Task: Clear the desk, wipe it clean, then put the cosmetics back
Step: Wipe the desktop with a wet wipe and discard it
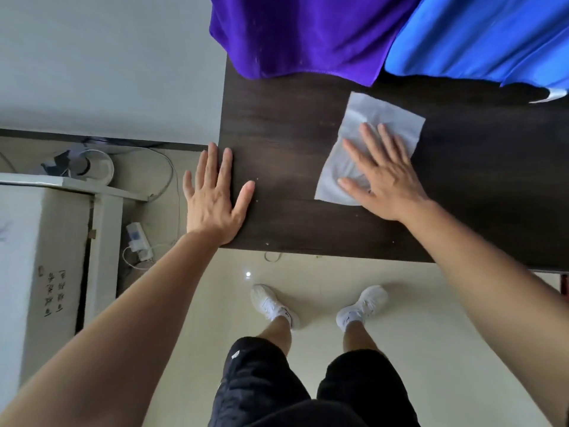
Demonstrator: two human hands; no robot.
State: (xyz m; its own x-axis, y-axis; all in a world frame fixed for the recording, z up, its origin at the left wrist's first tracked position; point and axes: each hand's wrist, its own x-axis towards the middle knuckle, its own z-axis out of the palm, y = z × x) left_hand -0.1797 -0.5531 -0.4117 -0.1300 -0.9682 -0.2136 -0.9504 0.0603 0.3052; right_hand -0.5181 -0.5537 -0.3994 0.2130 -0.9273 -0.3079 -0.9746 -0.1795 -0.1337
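**Dark wood desk mid-wipe: a thin sheet and loose specks**

Dark wood shows bare across the desk (292, 211), so the step in hand looks like the wiping. The pale wipe (385, 115) lies on the far right part of the top. The right hand (385, 177) presses it flat with straight, spread fingers, none curled round it. The left hand (212, 195) rests flat and spread over the desk's left edge, holding nothing.

No cosmetics are in view.

The sheet looks thin and is only pinned, so a hard stroke may bunch it or let it slip from under the palm. A stroke toward the back could catch the purple cloth (308, 35) lying on the far edge. Small white specks (266, 243) near the front edge could be swept onto the floor (323, 303). The corner under the left hand may go unwiped.
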